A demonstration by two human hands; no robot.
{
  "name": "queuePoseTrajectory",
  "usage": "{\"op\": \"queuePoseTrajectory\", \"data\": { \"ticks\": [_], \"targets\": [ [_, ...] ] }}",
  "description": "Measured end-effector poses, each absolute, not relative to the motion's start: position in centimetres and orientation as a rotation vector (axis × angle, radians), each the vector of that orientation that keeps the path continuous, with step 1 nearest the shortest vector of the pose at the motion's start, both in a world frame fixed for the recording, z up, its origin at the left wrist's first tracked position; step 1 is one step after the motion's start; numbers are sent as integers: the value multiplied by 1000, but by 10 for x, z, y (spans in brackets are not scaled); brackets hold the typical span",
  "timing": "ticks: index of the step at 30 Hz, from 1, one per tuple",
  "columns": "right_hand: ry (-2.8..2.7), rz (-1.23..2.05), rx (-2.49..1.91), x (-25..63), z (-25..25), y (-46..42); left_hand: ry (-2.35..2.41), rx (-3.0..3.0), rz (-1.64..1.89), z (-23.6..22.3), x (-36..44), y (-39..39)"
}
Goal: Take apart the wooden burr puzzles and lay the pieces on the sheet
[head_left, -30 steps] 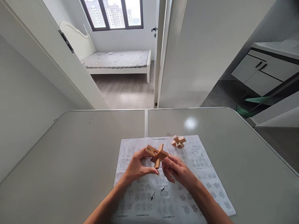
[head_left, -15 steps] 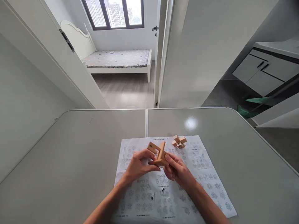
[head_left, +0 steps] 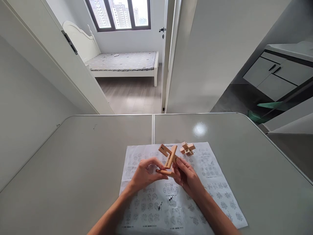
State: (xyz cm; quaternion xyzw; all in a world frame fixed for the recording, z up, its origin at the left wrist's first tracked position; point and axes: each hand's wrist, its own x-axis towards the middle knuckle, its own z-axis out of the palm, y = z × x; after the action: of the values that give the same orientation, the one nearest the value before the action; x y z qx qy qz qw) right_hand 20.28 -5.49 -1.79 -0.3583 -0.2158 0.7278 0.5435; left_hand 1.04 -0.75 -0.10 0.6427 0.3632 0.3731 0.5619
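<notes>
My left hand pinches the left end of a flat wooden puzzle piece between thumb and fingers, over the printed sheet. My right hand grips two joined wooden puzzle pieces just above it. One of these is notched and bears a dark mark; the other crosses it at a slant. Right-hand fingers also reach the flat piece's right end, though the exact contact is hidden. An assembled wooden burr puzzle rests near the sheet's top right edge, beyond my right hand.
The sheet carries rows of small diagrams and two dark marks, and lies on a grey table with a seam down its far half. Past the table stand a white bed, an open door and a cabinet at right.
The joined pieces in my right hand have lifted and tilted up to the right, parting from the flat piece below. My left hand has hardly moved.
</notes>
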Motion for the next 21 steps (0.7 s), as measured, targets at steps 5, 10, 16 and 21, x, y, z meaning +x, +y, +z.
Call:
{"op": "queuePoseTrajectory", "data": {
  "ticks": [5,10,16,21],
  "targets": [
    [-474,1668,-890,206,-16,-53,903,1555,870,3,7,-8],
    [-460,1647,-866,209,-18,-52,1110,1588,995,1,-4,1],
    [-480,1660,-835,210,-21,-53,1360,1765,1064,-1,-20,18],
    [-525,1684,-823,207,-19,-52,1483,2013,1044,-8,-32,30]
  ]
}}
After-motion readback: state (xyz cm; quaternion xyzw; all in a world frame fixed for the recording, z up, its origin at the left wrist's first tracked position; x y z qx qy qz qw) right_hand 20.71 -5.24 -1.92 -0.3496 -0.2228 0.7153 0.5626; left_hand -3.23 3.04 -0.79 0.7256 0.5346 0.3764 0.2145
